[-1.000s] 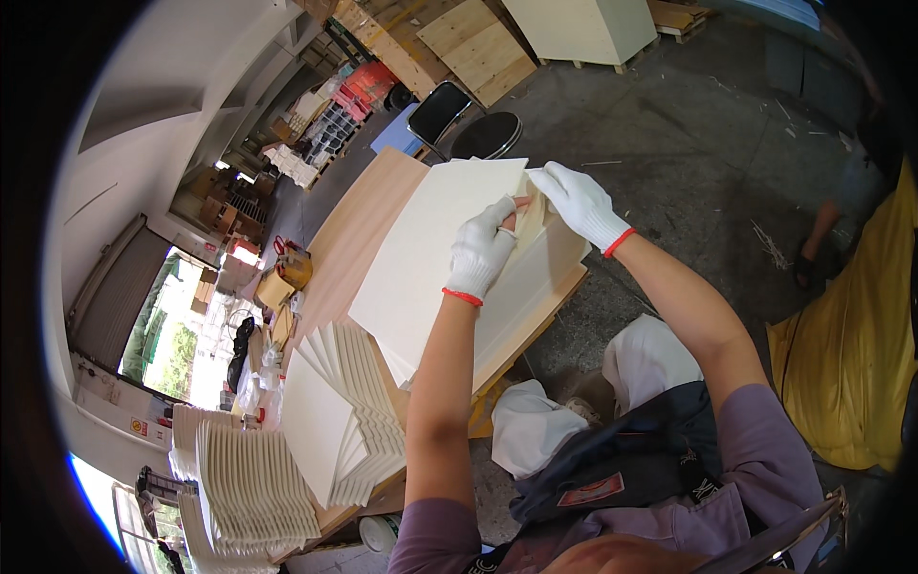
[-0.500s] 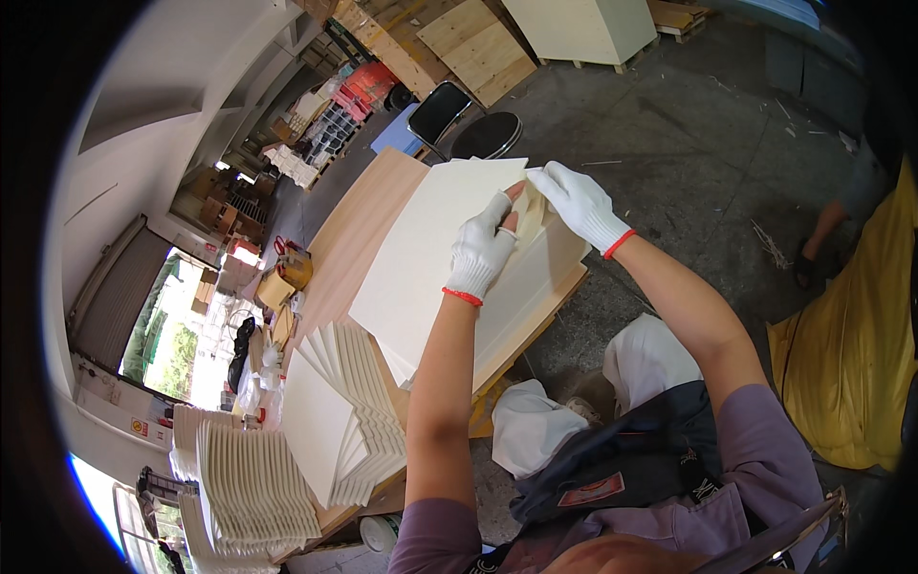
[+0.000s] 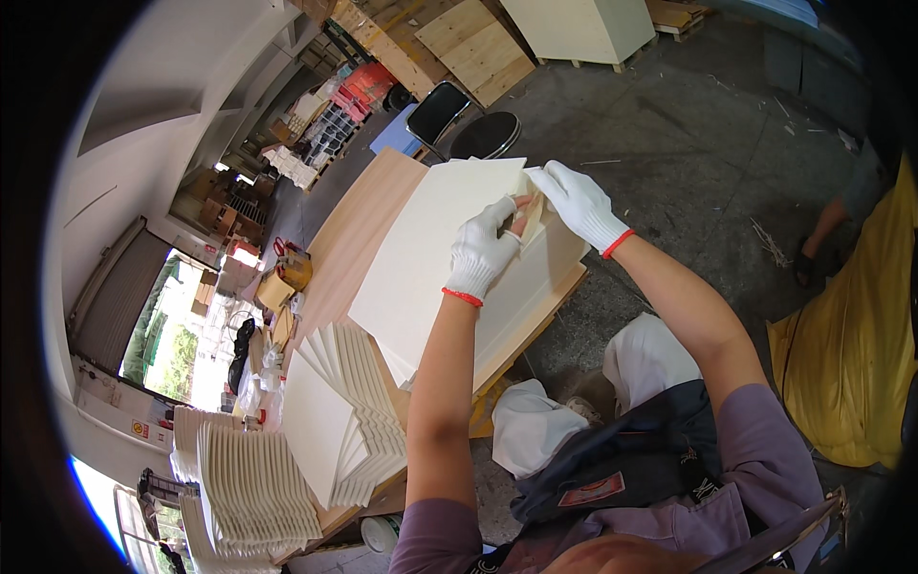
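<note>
Both my hands wear white knit gloves with red cuffs and work at the far right edge of a stack of large cream sheets (image 3: 430, 253) on the wooden table. My left hand (image 3: 485, 247) rests over the stack with bare fingertips curled in at a thin, pale yellowish piece (image 3: 536, 212). What those fingertips grip is too small to make out. My right hand (image 3: 577, 203) is closed at the sheets' far right corner, its fingertips pinching a cream edge; the pinched part is mostly hidden by the glove.
Fanned cream sheets (image 3: 349, 416) and curved stacks (image 3: 251, 483) stand at the near left. Bare wood tabletop (image 3: 359, 206) runs behind the sheets. A black chair (image 3: 485, 135) stands beyond the table. Yellow sheeting (image 3: 846, 344) hangs at right, beside another person's leg (image 3: 824, 230).
My left fingertips have shifted slightly toward me and curled closer together at the pale piece. My right hand stays almost in place at the corner.
</note>
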The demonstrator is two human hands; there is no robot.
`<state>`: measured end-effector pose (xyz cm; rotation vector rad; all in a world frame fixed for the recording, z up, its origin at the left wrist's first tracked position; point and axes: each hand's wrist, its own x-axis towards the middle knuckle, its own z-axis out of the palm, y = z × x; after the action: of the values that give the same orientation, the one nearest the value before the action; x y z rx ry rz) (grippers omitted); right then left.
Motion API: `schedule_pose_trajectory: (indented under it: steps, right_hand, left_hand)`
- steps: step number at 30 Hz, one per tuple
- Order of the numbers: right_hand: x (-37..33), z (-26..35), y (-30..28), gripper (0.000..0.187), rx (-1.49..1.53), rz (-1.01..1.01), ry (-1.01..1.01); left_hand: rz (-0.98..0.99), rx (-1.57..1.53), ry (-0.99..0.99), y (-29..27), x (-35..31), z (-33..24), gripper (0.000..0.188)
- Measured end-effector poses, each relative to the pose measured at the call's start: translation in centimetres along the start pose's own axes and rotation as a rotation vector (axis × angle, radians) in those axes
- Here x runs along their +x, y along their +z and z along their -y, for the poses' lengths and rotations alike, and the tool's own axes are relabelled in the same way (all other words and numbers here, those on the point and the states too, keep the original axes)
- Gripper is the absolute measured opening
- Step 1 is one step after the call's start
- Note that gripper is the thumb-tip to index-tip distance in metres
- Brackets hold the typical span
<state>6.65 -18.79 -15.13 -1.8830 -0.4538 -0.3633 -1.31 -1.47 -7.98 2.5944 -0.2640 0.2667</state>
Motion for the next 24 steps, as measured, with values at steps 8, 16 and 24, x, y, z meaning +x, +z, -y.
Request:
schedule_pose_trajectory:
  steps: [8, 16, 24]
  right_hand:
    - [0.1, 0.1, 0.0, 0.051, -0.019, 0.017, 0.047]
    - [-0.1, 0.4, 0.0, 0.053, 0.018, 0.011, 0.067]
    - [-0.4, 0.7, -4.4, 0.052, -0.321, 0.128, 0.142]
  left_hand:
    - [-0.026, 0.070, 0.062, 0.5, 0.1, 1.0, 0.030]
    - [0.021, 0.079, 0.033, 0.0, -0.2, -0.1, 0.033]
    - [-0.200, 0.242, 0.219, 1.1, -1.4, 0.8, 0.044]
